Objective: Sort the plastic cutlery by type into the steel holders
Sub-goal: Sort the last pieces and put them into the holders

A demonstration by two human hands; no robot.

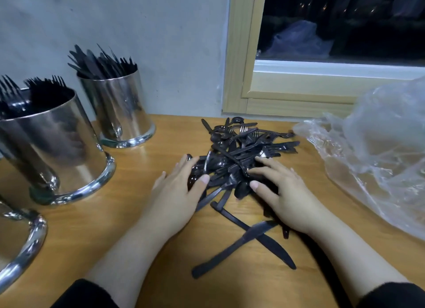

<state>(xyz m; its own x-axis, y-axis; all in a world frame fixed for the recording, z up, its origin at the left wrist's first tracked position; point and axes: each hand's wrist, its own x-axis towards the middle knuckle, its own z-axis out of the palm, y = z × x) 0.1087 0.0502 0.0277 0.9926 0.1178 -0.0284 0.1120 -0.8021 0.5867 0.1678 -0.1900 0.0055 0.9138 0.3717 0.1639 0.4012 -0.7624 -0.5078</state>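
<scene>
Lying tangled, the glossy black cutlery pile point(241, 155) sits under flat, straight fingers point(271, 167) of both hands.

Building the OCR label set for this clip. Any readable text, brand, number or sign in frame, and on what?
None readable.
Steel holders: plain polished metal, only reflections, no engraving or label visible.
Black plastic cutlery pile: no legible embossing; any moulded marks are too small to tell.
Clear plastic bag: no print visible.
Window: one tiny pale mark at the lower left of the glass, too small and blurred to read.
</scene>
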